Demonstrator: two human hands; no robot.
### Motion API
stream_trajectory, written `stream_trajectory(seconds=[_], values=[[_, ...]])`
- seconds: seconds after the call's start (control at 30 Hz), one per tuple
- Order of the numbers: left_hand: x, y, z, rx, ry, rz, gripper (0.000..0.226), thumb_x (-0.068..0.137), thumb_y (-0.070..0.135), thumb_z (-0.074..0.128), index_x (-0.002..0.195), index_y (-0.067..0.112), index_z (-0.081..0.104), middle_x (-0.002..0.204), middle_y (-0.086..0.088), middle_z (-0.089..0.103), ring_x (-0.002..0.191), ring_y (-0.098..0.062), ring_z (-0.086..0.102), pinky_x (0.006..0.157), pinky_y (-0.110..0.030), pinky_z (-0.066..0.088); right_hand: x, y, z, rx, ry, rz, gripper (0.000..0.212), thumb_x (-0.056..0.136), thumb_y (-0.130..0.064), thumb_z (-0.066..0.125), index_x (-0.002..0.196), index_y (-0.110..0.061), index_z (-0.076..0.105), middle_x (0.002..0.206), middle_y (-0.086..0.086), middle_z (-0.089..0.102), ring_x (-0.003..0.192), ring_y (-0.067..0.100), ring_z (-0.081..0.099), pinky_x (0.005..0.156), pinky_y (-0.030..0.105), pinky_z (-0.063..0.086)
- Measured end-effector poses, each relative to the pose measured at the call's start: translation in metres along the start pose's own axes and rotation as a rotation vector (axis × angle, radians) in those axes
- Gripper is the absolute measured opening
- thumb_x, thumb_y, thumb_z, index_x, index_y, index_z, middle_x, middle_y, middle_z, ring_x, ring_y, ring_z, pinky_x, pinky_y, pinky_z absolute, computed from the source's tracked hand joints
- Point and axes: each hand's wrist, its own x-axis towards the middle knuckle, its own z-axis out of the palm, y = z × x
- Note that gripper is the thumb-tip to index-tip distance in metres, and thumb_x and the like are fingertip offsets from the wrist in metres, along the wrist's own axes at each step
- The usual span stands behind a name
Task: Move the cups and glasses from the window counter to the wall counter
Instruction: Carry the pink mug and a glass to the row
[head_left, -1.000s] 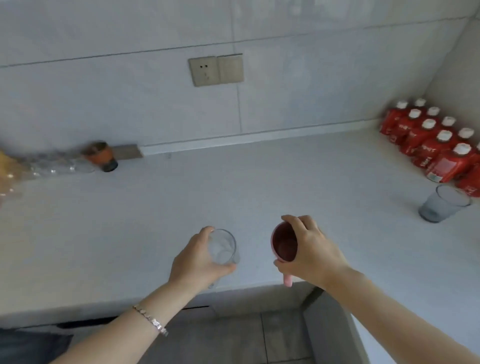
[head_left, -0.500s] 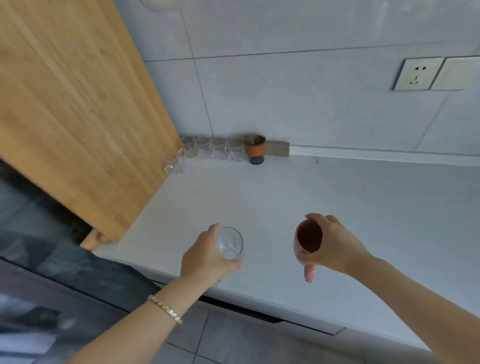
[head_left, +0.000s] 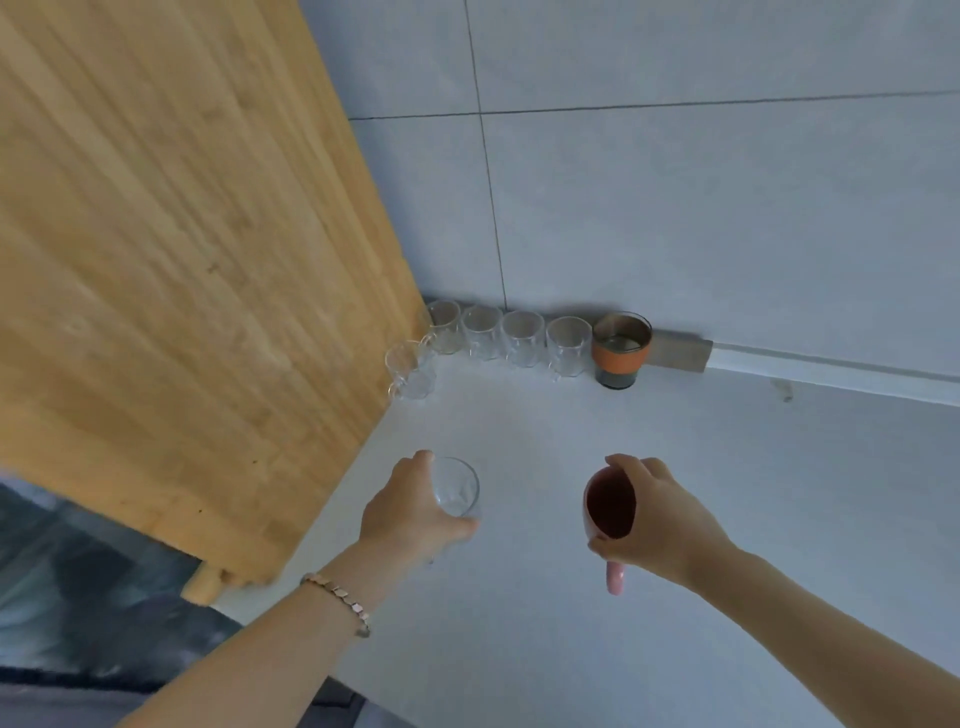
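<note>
Clear glass and pink mug, each carried in one hand, hang above the pale wall counter. The left hand wraps the glass from its left side, thumb over the near rim and fingers closed around the body; a link bracelet circles that wrist. The right hand is closed around the mug from its right side, fingers over the top rim and thumb under, with the mug tilted so its dark red inside faces left and its pink handle points down toward the counter. Neither vessel appears to touch the surface, though the glass's base is hidden behind the hand.

Beyond the hands, at the back of the counter against the grey tiled wall, four clear glasses stand upright in a row, touching or nearly so. Just right of the row stands a tumbler with an orange sleeve. A fifth clear glass with a handle stands in front of the row's left end, beside a large wooden board that leans across the left of the frame.
</note>
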Motion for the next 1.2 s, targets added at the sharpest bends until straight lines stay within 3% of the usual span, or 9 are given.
stream_trajectory(seconds=[0.2,0.37,0.6,0.8,1.0,1.2], values=[[0.093,0.004,-0.016,0.063,-0.027,0.072,0.073,0.064,0.040,0.078,0.120,0.012,0.040,0.124,-0.004,0.045,0.109,-0.025,0.055,0.083,-0.033,0.046,0.069,-0.028,0.007,-0.025,-0.039,-0.029,0.090,0.065,-0.041,0.075,0.141,-0.031,0.027,0.136,-0.009,0.039,0.116,0.016,0.051,0.089,0.025,0.048],[0.174,0.016,-0.024,0.169,-0.061,0.238,0.084,0.067,0.040,0.075,0.135,0.017,0.033,0.128,-0.007,0.042,0.117,-0.030,0.051,0.089,-0.037,0.046,0.112,-0.049,0.018,-0.050,-0.015,0.017,0.090,0.066,-0.043,0.074,0.141,-0.031,0.026,0.137,-0.009,0.038,0.117,0.015,0.049,0.090,0.025,0.049],[0.256,0.016,-0.019,0.377,-0.041,0.443,0.077,0.067,0.050,0.072,0.126,0.013,0.042,0.119,-0.011,0.056,0.113,-0.031,0.051,0.097,-0.035,0.038,0.151,-0.076,0.043,0.021,0.068,0.191,0.088,0.067,-0.041,0.073,0.142,-0.031,0.026,0.138,-0.010,0.037,0.117,0.015,0.050,0.089,0.024,0.049],[0.280,-0.004,-0.008,0.332,-0.051,0.514,0.072,0.070,0.053,0.067,0.126,0.014,0.043,0.117,-0.010,0.056,0.112,-0.030,0.050,0.097,-0.032,0.036,0.189,-0.097,0.061,0.057,0.127,0.279,0.088,0.066,-0.034,0.076,0.141,-0.028,0.029,0.137,-0.003,0.037,0.119,0.021,0.049,0.091,0.030,0.050],[0.284,-0.016,-0.001,0.282,-0.036,0.575,0.085,0.071,0.058,0.065,0.139,0.017,0.034,0.128,-0.005,0.052,0.123,-0.026,0.043,0.114,-0.034,0.027,0.242,-0.117,0.066,0.059,0.138,0.271,0.088,0.064,-0.027,0.078,0.139,-0.027,0.032,0.133,0.006,0.026,0.119,0.029,0.046,0.095,0.036,0.050],[0.290,-0.023,-0.001,0.276,-0.017,0.642,0.090,0.067,0.062,0.066,0.138,0.015,0.037,0.124,-0.005,0.056,0.120,-0.025,0.048,0.113,-0.036,0.030,0.260,-0.122,0.072,0.077,0.142,0.255,0.096,0.069,-0.033,0.077,0.146,-0.022,0.021,0.139,0.005,0.028,0.126,0.026,0.041,0.102,0.036,0.045]])
